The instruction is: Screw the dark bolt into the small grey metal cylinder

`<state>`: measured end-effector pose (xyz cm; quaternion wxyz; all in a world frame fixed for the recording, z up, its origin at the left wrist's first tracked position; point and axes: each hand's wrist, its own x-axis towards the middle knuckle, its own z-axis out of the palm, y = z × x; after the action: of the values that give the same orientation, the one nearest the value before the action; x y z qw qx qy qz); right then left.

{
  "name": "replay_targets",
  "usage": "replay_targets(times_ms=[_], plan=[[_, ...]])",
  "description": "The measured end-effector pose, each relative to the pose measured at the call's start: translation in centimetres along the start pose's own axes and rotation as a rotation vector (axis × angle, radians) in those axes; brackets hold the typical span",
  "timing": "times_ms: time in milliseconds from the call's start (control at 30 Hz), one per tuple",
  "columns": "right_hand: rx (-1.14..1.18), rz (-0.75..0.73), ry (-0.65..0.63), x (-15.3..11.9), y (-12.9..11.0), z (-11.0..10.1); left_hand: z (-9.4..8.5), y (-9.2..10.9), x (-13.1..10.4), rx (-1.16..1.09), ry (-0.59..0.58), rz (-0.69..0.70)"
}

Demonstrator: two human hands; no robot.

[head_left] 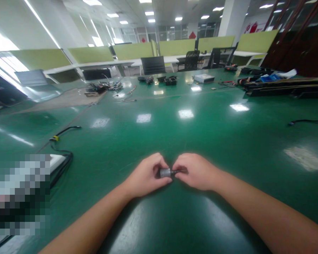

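Note:
Low over the green tabletop (159, 135), my two hands meet around a small grey metal cylinder (165, 173) that lies sideways. My left hand (148, 176) is closed with thumb and fingers around the cylinder's left part, and its palm hides that end. A thin dark shaft (172, 173) sticks out of the cylinder to the right. Fingers of my right hand (196, 172) pinch this shaft, covering part of it. What kind of part it is cannot be made out.
A blurred-out object (18, 190) with a black cable (66, 162) lies at left. A black-and-yellow lead (55, 138) is beyond it. Dark bars (283, 88) are piled at far right. A silver box (204, 78) and loose electronics (103, 86) sit at the back.

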<state>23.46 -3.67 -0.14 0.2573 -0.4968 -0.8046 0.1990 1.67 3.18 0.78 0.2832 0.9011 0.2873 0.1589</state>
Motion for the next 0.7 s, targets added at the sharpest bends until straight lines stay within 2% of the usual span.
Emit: replay_targets(times_ms=[700], plan=[[-0.027,-0.02,-0.027,-0.31,0.47,-0.43,-0.08,0.05,0.0,-0.009,-0.003,-0.005]])
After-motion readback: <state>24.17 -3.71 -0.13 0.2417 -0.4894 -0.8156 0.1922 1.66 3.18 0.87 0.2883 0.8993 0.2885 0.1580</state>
